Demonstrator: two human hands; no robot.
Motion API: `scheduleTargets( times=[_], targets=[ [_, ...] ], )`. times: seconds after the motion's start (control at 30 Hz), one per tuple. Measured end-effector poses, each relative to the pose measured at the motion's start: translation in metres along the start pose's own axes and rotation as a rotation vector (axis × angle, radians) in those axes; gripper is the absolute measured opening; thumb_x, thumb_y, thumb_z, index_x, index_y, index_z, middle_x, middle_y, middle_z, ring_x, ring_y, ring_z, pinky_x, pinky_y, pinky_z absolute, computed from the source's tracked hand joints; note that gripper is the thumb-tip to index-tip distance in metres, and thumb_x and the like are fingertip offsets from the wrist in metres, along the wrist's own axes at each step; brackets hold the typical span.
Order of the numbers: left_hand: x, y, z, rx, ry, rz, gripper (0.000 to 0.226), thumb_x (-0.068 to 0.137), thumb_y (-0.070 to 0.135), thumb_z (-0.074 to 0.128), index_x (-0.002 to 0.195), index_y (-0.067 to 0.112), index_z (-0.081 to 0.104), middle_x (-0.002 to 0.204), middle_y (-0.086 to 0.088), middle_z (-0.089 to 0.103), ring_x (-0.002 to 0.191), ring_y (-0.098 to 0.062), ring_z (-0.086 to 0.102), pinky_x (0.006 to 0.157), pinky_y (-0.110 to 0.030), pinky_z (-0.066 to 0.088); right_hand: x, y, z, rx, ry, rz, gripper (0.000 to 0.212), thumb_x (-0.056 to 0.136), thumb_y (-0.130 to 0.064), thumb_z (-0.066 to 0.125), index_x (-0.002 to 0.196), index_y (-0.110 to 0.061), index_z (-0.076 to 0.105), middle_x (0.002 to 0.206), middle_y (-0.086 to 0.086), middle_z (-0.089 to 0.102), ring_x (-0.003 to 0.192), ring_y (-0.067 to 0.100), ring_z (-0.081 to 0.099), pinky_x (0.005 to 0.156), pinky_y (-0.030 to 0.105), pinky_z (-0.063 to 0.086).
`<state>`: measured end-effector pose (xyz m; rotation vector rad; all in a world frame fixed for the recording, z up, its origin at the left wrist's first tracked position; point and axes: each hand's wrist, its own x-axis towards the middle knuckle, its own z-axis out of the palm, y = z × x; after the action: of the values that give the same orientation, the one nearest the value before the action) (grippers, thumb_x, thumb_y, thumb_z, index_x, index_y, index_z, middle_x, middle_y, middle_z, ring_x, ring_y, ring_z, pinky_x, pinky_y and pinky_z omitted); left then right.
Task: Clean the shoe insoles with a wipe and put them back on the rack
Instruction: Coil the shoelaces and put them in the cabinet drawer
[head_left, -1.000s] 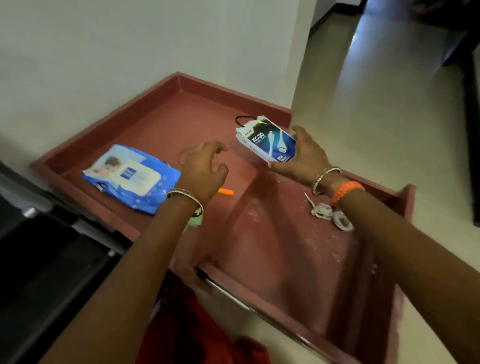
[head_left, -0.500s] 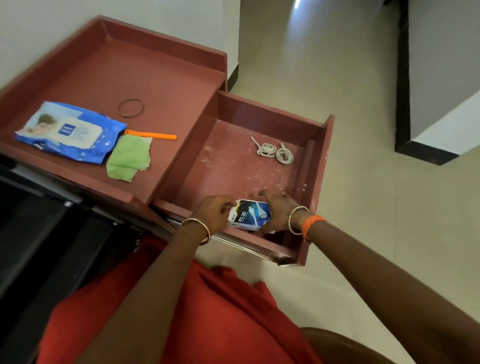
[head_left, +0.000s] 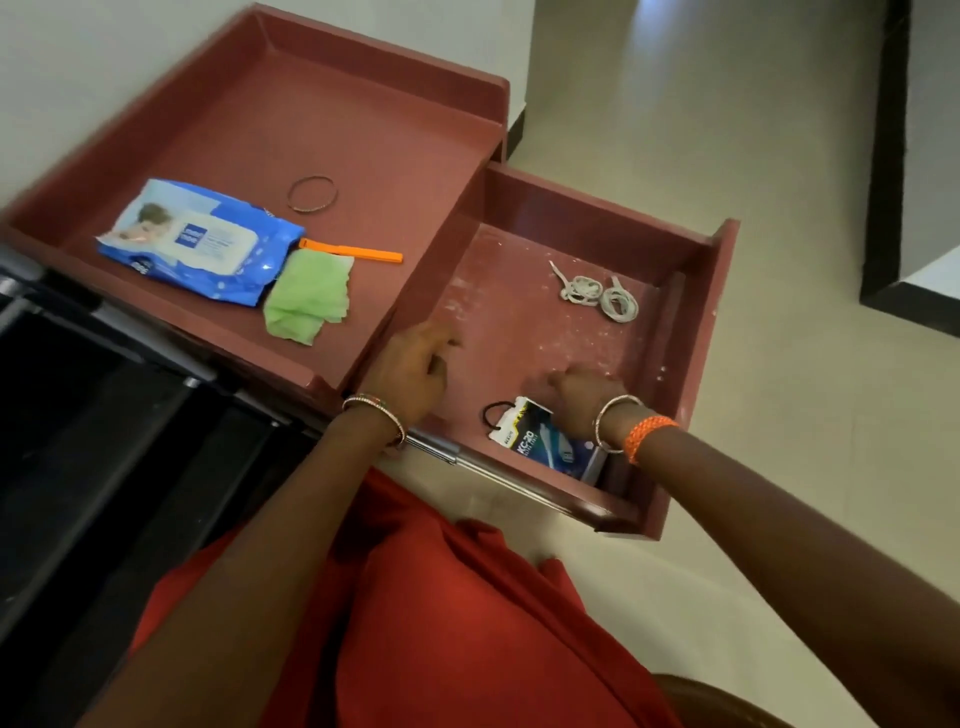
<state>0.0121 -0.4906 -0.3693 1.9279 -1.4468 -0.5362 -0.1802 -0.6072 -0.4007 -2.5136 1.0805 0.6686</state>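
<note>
On the left of the maroon cabinet top (head_left: 332, 119) lies the blue wipe pack (head_left: 200, 241), a soft, glossy plastic pouch with a pale lid flap, closed and untouched. Just right of it sits a crumpled green wipe (head_left: 306, 299), thin and limp, its near edge close to the cabinet's raised lip. Beyond these rest an orange pen (head_left: 353, 253), slim and rigid, and a thin metal bangle (head_left: 312, 194) lying flat. No insoles or rack can be made out.

Further right, the open drawer (head_left: 696, 332) shows a scuffed, white-speckled wooden floor with coiled white cords (head_left: 597, 296) at its far side. The left hand (head_left: 410, 371) hovers over the drawer's left wall, fingers loosely spread and holding nothing. A second ago the small printed box (head_left: 545, 441) was held up above the cabinet; half a second ago both hands were pressing it into the drawer's near corner. It now lies there on its own, a stiff glossy carton with a black loop at its end. The right hand (head_left: 587, 400) rests just above it, fingers half open, gripping nothing. This clutter looks cleared away, so the wipes are probably next.
</note>
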Motion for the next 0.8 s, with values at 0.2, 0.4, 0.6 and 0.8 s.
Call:
scheduleTargets(
  times=[0.2,0.4,0.6,0.8],
  targets=[
    [0.033,-0.008,-0.067,0.079,0.496,-0.064,0.032,0.077,-0.007,0.044,0.097,0.0,0.068,0.098,-0.017,0.066,0.092,-0.024,0.058,0.083,-0.023,0.037,0.045,-0.073,-0.104,0.257,0.53,-0.195,0.025,0.086,-0.017,0.051,0.104,-0.013,0.067,0.108,0.012,0.065,0.103,0.033,0.058,0.083,0.036,0.047],
    [0.084,-0.047,-0.106,0.268,0.501,-0.38,0.024,0.091,0.008,0.049,0.107,0.003,0.066,0.112,-0.02,0.062,0.111,-0.037,0.051,0.091,-0.041,0.042,0.09,-0.147,-0.138,0.042,0.479,-0.289,0.026,0.087,-0.031,0.057,0.108,-0.02,0.066,0.115,0.007,0.061,0.112,0.03,0.053,0.088,0.037,0.041],
    [0.121,-0.082,-0.116,0.677,0.197,-0.446,0.022,0.09,0.021,0.06,0.108,0.011,0.067,0.117,-0.017,0.059,0.114,-0.036,0.051,0.09,-0.041,0.042,0.11,-0.156,-0.129,-0.085,0.552,-0.317,0.021,0.089,-0.03,0.055,0.102,-0.015,0.064,0.109,0.008,0.062,0.108,0.03,0.053,0.09,0.037,0.037],
    [0.136,-0.091,-0.11,0.75,0.272,-0.359,0.018,0.087,0.007,0.054,0.093,0.007,0.071,0.099,-0.02,0.065,0.098,-0.039,0.057,0.075,-0.039,0.042,0.095,-0.105,-0.126,-0.078,0.591,-0.262,0.019,0.09,-0.033,0.052,0.1,-0.02,0.063,0.107,0.004,0.062,0.107,0.026,0.052,0.087,0.034,0.035]
  ],
)
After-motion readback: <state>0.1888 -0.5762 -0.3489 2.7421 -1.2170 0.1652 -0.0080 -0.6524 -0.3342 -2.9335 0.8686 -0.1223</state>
